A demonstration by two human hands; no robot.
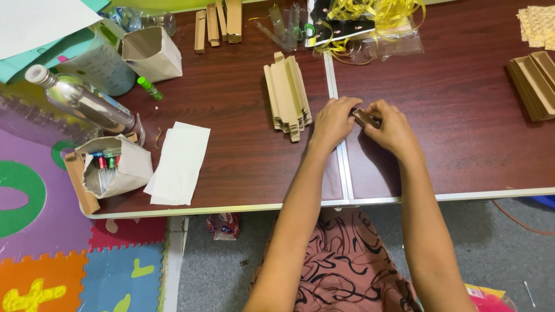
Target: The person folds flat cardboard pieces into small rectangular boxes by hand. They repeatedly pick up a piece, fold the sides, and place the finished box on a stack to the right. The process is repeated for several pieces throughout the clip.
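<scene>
Both hands meet over the seam where two dark wooden table (243,167) tops join, and between them they pinch a small folded cardboard piece (366,118): the left hand (333,121) closes its fingertips on the near-left end, while the right hand (392,128) curls its fingers over the other end, thumb pressed against the card. The piece sits just above the tabletop, near the table's middle; whether it rests on the wood cannot be told. Just beside the left hand, to its left, lies a stack of flat folded cardboard blanks (287,95), stepped at their edges. Farther back, near the far edge, are a few narrow cardboard strips (218,23), a pair of green-handled scissors (300,30) and a tangle of yellow ribbon (378,13) over clear plastic wrapping. At the right edge of the table sits another pile of folded cardboard trays (535,84), well apart from the hands. Towards the left lie white paper sheets (179,163), a green glue stick (150,88), a metal bottle (81,103) on its side, and two paper-wrapped holders (115,167), the nearer one filled with pens. Below the table, coloured foam floor mats (69,260) cover the ground, and the person's patterned garment (344,266) shows between the forearms.
</scene>
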